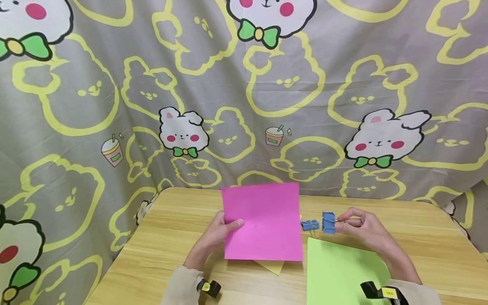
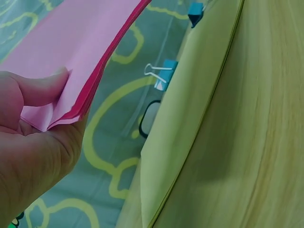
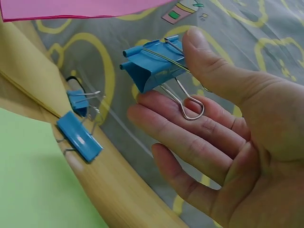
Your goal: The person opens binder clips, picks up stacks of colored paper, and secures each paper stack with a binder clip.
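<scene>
My left hand (image 1: 218, 232) holds a small stack of pink paper (image 1: 264, 224) by its left edge, thumb on the front face. In the left wrist view several sheet edges show, slightly fanned. To the right, my right hand (image 1: 367, 231) pinches a blue binder clip (image 1: 328, 223) by its wire handles. The right wrist view shows the thumb on the upper handle and fingers under the lower one; nothing is in the clip's mouth. A second blue binder clip (image 3: 80, 137) and a third blue clip (image 3: 77, 101) lie on the table beyond the papers.
Yellow paper (image 1: 270, 265) lies on the wooden table (image 1: 183, 203), mostly hidden under the pink stack in the head view. Light green paper (image 1: 339, 271) lies below my right hand. A patterned grey curtain (image 1: 213, 97) hangs behind the table.
</scene>
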`<act>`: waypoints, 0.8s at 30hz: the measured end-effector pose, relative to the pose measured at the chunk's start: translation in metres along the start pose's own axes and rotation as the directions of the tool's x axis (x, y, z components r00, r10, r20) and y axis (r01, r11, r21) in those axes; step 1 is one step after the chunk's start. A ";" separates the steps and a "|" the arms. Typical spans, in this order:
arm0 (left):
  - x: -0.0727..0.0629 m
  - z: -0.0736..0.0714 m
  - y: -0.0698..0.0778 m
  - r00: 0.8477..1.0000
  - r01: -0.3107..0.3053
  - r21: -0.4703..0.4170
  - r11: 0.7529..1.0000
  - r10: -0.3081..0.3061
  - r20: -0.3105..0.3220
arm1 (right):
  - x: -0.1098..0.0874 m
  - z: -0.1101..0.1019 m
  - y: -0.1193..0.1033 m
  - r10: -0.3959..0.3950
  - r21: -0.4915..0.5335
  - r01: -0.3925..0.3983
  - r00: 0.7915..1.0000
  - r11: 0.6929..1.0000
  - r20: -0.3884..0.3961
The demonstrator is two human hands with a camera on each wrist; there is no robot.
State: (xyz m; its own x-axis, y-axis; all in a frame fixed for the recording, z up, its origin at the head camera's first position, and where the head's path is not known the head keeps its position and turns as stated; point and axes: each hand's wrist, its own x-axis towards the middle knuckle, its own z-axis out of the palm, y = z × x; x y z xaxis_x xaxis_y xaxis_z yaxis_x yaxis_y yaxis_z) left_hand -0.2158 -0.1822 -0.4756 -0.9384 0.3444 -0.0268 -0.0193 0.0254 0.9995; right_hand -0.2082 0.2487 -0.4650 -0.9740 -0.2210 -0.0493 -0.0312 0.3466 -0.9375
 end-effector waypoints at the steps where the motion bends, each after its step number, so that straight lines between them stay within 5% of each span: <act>1: 0.000 0.002 0.000 1.000 0.000 -0.001 1.000 0.000 0.003 | 0.001 0.002 0.000 0.002 0.003 -0.002 1.000 1.000 0.002; 24: 0.003 0.030 -0.007 1.000 -0.009 0.055 0.998 0.009 0.009 | 0.008 0.026 -0.004 -0.047 0.101 0.038 0.995 0.994 0.087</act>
State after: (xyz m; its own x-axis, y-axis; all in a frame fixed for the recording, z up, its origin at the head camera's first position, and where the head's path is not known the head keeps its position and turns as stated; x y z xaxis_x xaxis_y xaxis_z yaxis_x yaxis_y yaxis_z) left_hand -0.2080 -0.1534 -0.4831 -0.9355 0.3528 -0.0184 0.0081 0.0736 0.9973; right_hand -0.2104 0.2216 -0.4705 -0.9484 -0.3153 -0.0349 -0.0455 0.2442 -0.9687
